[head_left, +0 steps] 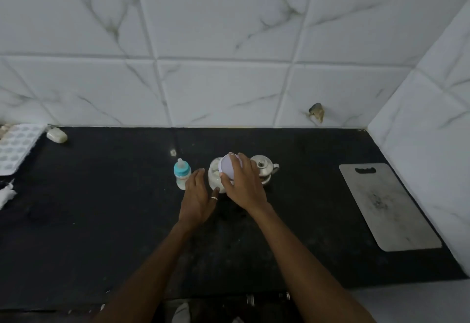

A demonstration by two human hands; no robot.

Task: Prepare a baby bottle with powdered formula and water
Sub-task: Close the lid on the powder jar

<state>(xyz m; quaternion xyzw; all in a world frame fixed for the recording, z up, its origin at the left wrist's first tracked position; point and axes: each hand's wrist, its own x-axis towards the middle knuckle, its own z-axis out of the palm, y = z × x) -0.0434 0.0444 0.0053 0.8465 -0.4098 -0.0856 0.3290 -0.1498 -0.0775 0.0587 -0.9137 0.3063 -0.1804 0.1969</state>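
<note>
A small baby bottle (pixel 182 174) with a blue collar and clear teat stands upright on the black counter (pixel 101 208). Right of it sits a clear jar of white formula powder (pixel 215 176), its mouth uncovered. My right hand (pixel 245 185) holds the jar's pale round lid (pixel 230 167), tilted and lifted just above the jar. My left hand (pixel 198 200), with a ring on one finger, rests open between bottle and jar, its thumb touching the jar's base. Behind my right hand stands a small steel kettle (pixel 264 169), partly hidden.
A grey cutting board (pixel 386 205) lies at the right near the tiled side wall. At the far left are a white moulded tray (pixel 17 149), a bar of soap (pixel 57 135) and a crumpled white cloth (pixel 6 194). The tiled back wall borders the counter.
</note>
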